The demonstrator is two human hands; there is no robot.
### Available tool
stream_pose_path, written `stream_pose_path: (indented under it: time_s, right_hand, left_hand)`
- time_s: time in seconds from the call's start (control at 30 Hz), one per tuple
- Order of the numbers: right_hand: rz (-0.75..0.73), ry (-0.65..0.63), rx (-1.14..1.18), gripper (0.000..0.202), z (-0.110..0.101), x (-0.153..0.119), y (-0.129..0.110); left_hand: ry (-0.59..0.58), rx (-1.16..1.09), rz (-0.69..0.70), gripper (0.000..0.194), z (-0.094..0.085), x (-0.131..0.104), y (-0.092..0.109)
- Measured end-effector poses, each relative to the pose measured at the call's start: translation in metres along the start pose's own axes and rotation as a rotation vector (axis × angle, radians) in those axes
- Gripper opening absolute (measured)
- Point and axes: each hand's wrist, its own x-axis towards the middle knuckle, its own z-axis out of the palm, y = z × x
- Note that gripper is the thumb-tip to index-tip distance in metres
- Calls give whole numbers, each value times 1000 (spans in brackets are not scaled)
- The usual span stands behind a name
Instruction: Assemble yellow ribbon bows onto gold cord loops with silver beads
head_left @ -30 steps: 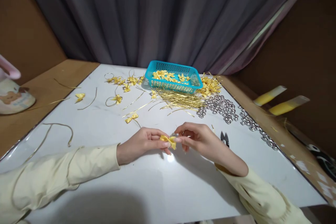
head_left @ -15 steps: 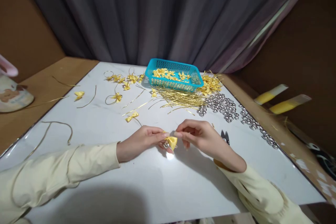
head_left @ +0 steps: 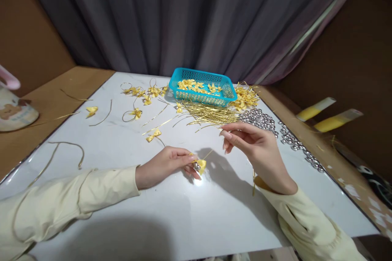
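Note:
My left hand [head_left: 170,164] pinches a yellow ribbon bow [head_left: 202,166] between thumb and fingers, low over the middle of the white table [head_left: 147,212]. Against the bow sits a small shiny silver piece [head_left: 197,166], bead- or bell-like. A thin gold cord [head_left: 208,154] rises from the bow toward my right hand [head_left: 249,142], whose thumb and forefinger are pinched on its far end. Below the right palm, another length of gold cord [head_left: 253,181] shows by the wrist; where it leads is hidden.
Yellow bows lie in a blue basket [head_left: 203,97] at the back. In front are a bundle of gold cords [head_left: 211,115] and a heap of silver pieces [head_left: 260,120]. Finished-looking bows with loops [head_left: 136,113] and loose cords [head_left: 83,153] lie left. A mug [head_left: 18,108] stands far left.
My right hand has moved up and to the right, away from the bow, and a thin cord now shows stretched between them. My left hand stays in place with the bow slightly turned.

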Motion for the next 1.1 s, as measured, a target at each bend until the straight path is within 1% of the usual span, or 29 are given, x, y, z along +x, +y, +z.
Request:
stream_pose_path:
  time_s: [0.17, 0.4, 0.53, 0.6, 0.67, 0.73, 0.8, 0.87, 0.97, 1.03, 1.1]
  right_hand:
    - [-38, 7, -39, 14, 0, -3, 0]
    - [-71, 15, -22, 10, 0, -3, -1]
    - [-124, 14, 14, 6, -5, -4, -1]
    - [-145, -18, 34, 7, -8, -5, -2]
    - [-169, -81, 7, 10, -9, -6, -5]
    - [-207, -158, -116, 14, -5, -9, -6]
    - [-277, -208, -321, 14, 4, -12, -5]
    - [-404, -206, -492, 11, 16, -17, 1]
    - [-580, -243, -701, 13, 32, -23, 15]
    - [-652, -241, -815, 16, 39, -25, 24]
    - [-677, -255, -874, 16, 42, -26, 29]
  left_hand:
    - [6, -42, 0, 30, 0, 1, -1]
    - [-2, -125, 14, 27, -1, 2, -4]
    - [20, -155, 0, 25, -1, 2, -2]
    - [46, -162, -5, 25, -1, 2, -1]
    - [89, -164, -4, 25, 0, 2, -1]
    - [137, -170, 13, 25, 0, 3, -2]
    - [170, -177, 51, 26, 1, 3, -5]
    - [193, -186, 77, 28, 3, 3, -7]
    - [226, -215, 61, 29, 5, 3, -8]
    - [246, -239, 44, 29, 7, 2, -7]
    - [260, -256, 42, 29, 8, 3, -5]
